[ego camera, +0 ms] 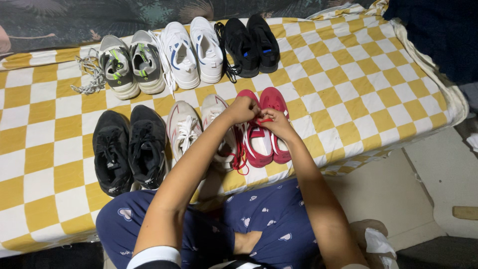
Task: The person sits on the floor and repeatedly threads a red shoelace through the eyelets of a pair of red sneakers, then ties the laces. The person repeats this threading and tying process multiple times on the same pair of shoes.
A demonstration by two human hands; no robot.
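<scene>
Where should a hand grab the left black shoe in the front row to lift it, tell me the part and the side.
Grip the left black shoe at its heel collar, coming from the near edge of the checked blanket. Its heel seems to point toward the person, and the opening there probably gives fingers a rim to hook. Its right side is crowded by the other black shoe, so a sideways pinch looks awkward.

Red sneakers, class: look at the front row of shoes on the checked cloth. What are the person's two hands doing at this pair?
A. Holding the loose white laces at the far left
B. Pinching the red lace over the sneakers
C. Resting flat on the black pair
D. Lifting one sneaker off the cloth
B: the left hand and right hand meet over the red sneakers, fingers closed on the red lace, both shoes on the checked cloth.
</scene>
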